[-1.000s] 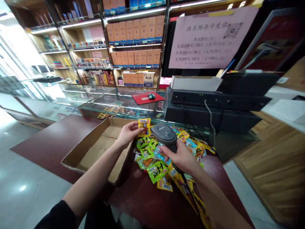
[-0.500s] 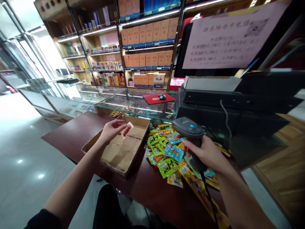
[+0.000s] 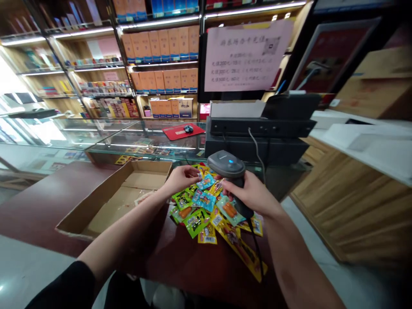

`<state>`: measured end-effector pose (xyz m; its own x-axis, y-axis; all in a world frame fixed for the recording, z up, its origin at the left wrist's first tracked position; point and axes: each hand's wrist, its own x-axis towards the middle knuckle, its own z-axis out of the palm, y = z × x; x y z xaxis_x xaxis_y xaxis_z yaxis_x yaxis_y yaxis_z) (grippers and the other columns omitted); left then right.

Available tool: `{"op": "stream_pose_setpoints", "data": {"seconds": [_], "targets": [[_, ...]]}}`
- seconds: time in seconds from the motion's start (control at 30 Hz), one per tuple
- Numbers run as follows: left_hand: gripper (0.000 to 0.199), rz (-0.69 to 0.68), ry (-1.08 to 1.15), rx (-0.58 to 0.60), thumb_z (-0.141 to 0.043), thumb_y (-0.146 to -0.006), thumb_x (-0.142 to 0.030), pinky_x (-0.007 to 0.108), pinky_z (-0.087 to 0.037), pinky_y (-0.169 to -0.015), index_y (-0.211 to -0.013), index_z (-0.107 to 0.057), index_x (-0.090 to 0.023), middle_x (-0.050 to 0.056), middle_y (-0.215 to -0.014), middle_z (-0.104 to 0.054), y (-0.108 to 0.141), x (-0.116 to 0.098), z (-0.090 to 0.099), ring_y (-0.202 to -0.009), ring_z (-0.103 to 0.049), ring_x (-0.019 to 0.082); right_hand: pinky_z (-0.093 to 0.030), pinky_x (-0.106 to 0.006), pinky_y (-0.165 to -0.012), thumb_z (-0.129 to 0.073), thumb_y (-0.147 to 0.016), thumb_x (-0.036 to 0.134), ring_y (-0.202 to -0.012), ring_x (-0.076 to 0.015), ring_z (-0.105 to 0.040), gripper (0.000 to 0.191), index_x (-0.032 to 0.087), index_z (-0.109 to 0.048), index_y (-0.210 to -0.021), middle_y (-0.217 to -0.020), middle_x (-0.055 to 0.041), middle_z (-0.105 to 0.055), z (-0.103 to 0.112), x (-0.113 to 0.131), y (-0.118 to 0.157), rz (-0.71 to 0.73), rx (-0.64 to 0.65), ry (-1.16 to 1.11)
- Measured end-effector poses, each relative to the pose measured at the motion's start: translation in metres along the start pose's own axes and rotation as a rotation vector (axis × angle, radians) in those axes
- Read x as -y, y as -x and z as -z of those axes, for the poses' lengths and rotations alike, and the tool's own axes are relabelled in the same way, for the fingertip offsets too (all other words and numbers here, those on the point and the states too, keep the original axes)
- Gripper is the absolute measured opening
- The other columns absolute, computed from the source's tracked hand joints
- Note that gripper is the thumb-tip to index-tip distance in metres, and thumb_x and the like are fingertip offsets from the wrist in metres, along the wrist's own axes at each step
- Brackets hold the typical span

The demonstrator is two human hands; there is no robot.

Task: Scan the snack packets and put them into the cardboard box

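Note:
My right hand [image 3: 249,191] is wrapped around the handle of a dark grey barcode scanner [image 3: 226,163], which has a lit blue light on top. Its head hangs over a pile of small snack packets, and a black cable runs down from the grip. The fingertips of my left hand [image 3: 183,178] are closed on the edge of a small blue snack packet [image 3: 206,181] at the pile's left side. Green packets [image 3: 196,222], a clear-fronted packet with orange sausages [image 3: 230,210] and a long yellow packet [image 3: 244,251] lie around it.
Left of the pile stands a shallow cardboard box [image 3: 106,193] with a packet [image 3: 144,196] inside, partly behind my left forearm. Behind are a glass counter [image 3: 144,137], a mouse on a red mat [image 3: 172,134] and a black register [image 3: 257,148] with a paper sign [image 3: 244,60].
My left hand has moved right from over the box to the pile, leaving the reddish-white packet in the box. The view has turned right; the scanner stays in my right hand.

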<state>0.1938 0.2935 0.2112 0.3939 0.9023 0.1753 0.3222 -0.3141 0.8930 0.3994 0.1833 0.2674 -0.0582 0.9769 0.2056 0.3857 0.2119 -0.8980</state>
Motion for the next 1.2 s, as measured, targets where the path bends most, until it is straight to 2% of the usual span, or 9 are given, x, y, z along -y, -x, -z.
{"op": "stream_pose_setpoints", "data": {"seconds": [0.1, 0.2, 0.3, 0.43, 0.63, 0.73, 0.9, 1.07, 1.2], "targets": [[0.035, -0.049, -0.102, 0.029, -0.074, -0.061, -0.041, 0.028, -0.048, -0.061, -0.087, -0.071, -0.018, 0.006, -0.077, -0.07, -0.021, 0.009, -0.023, -0.067, -0.063, 0.018, -0.048, -0.026, -0.05, -0.061, -0.078, 0.033, -0.052, -0.0129, -0.056, 0.027, 0.014, -0.062, -0.098, -0.07, -0.0039, -0.065, 0.008, -0.001, 0.001, -0.011, 0.009, -0.033], [0.03, -0.084, -0.194, 0.003, -0.073, -0.063, -0.038, 0.028, -0.046, -0.064, -0.084, -0.071, -0.018, 0.006, -0.077, -0.069, -0.031, 0.024, -0.036, -0.07, -0.062, 0.02, -0.048, -0.026, -0.048, -0.059, -0.079, 0.033, -0.051, -0.0121, -0.055, 0.028, 0.015, -0.061, -0.101, -0.072, -0.0042, -0.065, 0.014, -0.002, 0.001, -0.023, -0.003, -0.056], [0.026, -0.09, -0.336, -0.012, -0.07, -0.064, -0.035, 0.029, -0.045, -0.068, -0.085, -0.07, -0.018, 0.007, -0.079, -0.068, -0.033, 0.042, -0.042, -0.072, -0.061, 0.02, -0.048, -0.026, -0.049, -0.059, -0.079, 0.033, -0.052, -0.0119, -0.055, 0.028, 0.015, -0.061, -0.099, -0.074, -0.0048, -0.065, 0.017, -0.003, 0.001, -0.038, -0.023, -0.049], [0.027, -0.114, -0.549, 0.037, -0.069, -0.065, -0.034, 0.031, -0.043, -0.07, -0.087, -0.069, -0.017, 0.007, -0.076, -0.065, -0.036, 0.056, -0.046, -0.074, -0.059, 0.021, -0.047, -0.026, -0.048, -0.059, -0.078, 0.031, -0.052, -0.0122, -0.055, 0.027, 0.014, -0.061, -0.098, -0.072, -0.0048, -0.065, 0.017, -0.004, -0.001, -0.057, -0.036, -0.046], [0.051, -0.031, -0.368, 0.058, -0.073, -0.055, -0.026, 0.028, -0.043, -0.068, -0.105, -0.066, -0.018, 0.005, -0.08, -0.067, -0.039, 0.056, -0.046, -0.076, -0.06, 0.021, -0.049, -0.028, -0.058, -0.061, -0.076, 0.028, -0.061, -0.0151, -0.059, 0.026, 0.014, -0.063, -0.097, -0.072, -0.0046, -0.066, 0.012, -0.007, -0.004, 0.01, -0.074, 0.048], [0.048, 0.006, -0.336, 0.091, -0.072, -0.054, -0.025, 0.025, -0.042, -0.062, -0.101, -0.068, -0.019, 0.0, -0.071, -0.065, -0.038, 0.051, -0.041, -0.067, -0.059, 0.018, -0.049, -0.029, -0.057, -0.061, -0.076, 0.028, -0.059, -0.0147, -0.059, 0.026, 0.015, -0.062, -0.099, -0.075, -0.0051, -0.067, 0.009, -0.01, -0.004, 0.002, -0.043, 0.072], [0.017, 0.015, -0.266, 0.126, -0.072, -0.053, -0.029, 0.022, -0.037, -0.052, -0.065, -0.067, -0.017, -0.003, -0.051, -0.058, -0.037, 0.042, -0.025, -0.054, -0.053, 0.013, -0.048, -0.03, -0.052, -0.059, -0.077, 0.031, -0.054, -0.0152, -0.059, 0.025, 0.015, -0.061, -0.097, -0.075, -0.0054, -0.066, 0.0, -0.01, -0.004, -0.047, 0.0, 0.061], [0.025, 0.152, -0.066, 0.07, -0.077, -0.05, -0.032, 0.022, -0.038, -0.049, -0.056, -0.059, -0.016, -0.003, -0.048, -0.057, -0.037, 0.04, -0.002, -0.049, -0.052, 0.011, -0.049, -0.029, -0.058, -0.06, -0.076, 0.029, -0.063, -0.0167, -0.062, 0.022, 0.015, -0.062, -0.093, -0.076, -0.0051, -0.068, -0.016, -0.01, -0.006, 0.015, 0.037, 0.1], [0.036, 0.272, 0.194, -0.02, -0.084, -0.044, -0.03, 0.023, -0.042, -0.051, -0.062, -0.055, -0.016, -0.002, -0.054, -0.059, -0.032, 0.034, 0.027, -0.049, -0.054, 0.01, -0.046, -0.026, -0.048, -0.06, -0.077, 0.029, -0.053, -0.0146, -0.058, 0.02, 0.015, -0.061, -0.092, -0.067, -0.003, -0.065, -0.033, -0.014, -0.007, -0.035, 0.116, 0.065]]}}
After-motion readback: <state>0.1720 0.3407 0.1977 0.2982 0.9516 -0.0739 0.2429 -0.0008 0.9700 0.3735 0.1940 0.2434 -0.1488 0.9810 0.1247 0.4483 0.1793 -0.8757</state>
